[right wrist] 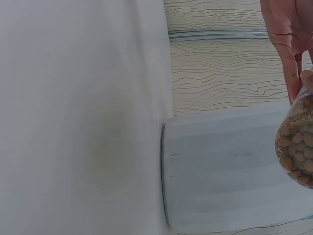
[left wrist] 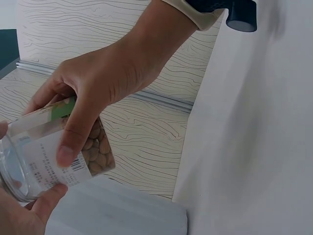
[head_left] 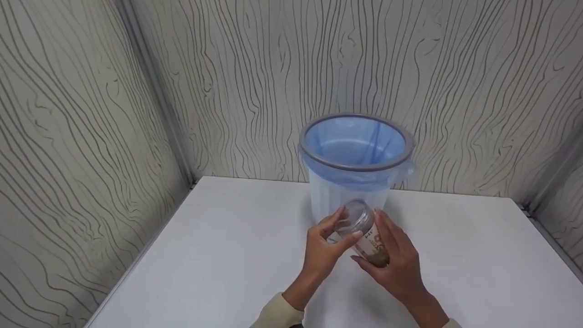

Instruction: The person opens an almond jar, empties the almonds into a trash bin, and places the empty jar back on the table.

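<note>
Both hands are on a clear plastic jar of nuts (head_left: 362, 232), held tilted in the air just in front of the lined waste bin (head_left: 355, 157), mouth end pointing up toward the bin, base toward the person. Right hand (head_left: 394, 259) wraps the body of the jar, fingers and thumb curled round the label; left hand (head_left: 325, 243) has fingertips pinched round the transparent lid (head_left: 353, 214) at the bin-side end. Looks like the lid is being unscrewed. To do it well: keep the right hand locked on the body as the fixed side, turn only the lid with the left, and hold the mouth end raised, since the nuts sit loose at the base end and would spill toward the bin if it dips. The blue bag liner (head_left: 360, 180) folds over the bin rim, so stay off it. Label: white with a green patch and a barcode (left wrist: 78, 169), seen from the left wrist; brown print shows in the head view. The text is too small and blurred to read, and no brand is legible.
</note>
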Motion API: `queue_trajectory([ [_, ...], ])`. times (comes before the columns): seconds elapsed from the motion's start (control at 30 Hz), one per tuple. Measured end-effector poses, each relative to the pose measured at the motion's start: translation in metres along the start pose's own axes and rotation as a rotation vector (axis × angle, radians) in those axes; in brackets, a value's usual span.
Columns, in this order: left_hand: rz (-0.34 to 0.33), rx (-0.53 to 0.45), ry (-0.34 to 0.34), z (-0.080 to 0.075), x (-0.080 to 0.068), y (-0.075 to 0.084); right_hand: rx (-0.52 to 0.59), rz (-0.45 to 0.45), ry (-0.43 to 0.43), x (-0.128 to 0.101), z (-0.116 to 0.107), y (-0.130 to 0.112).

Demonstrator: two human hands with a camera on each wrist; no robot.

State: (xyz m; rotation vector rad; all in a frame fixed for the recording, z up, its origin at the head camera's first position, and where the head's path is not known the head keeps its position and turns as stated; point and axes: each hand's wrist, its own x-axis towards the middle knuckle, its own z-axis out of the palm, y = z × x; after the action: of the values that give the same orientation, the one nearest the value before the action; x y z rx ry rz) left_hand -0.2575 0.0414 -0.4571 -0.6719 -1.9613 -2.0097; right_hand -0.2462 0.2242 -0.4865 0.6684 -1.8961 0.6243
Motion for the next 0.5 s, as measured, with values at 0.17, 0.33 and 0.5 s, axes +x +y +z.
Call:
queue_trajectory([
  [0.17, -0.001, -0.012, 0.004, -0.0011, -0.0006, 0.0002, 0.001, -0.010, -0.010, 0.0021, -0.0021, -0.0013],
  [0.33, 0.003, -0.009, 0.001, -0.0019, 0.0002, 0.0015, 0.005, -0.017, -0.002, 0.0041, -0.0030, -0.0017],
  [0.5, 0.009, -0.016, -0.009, -0.0035, -0.0012, 0.0026, 0.009, -0.035, 0.018, 0.0046, -0.0041, -0.0034],
])
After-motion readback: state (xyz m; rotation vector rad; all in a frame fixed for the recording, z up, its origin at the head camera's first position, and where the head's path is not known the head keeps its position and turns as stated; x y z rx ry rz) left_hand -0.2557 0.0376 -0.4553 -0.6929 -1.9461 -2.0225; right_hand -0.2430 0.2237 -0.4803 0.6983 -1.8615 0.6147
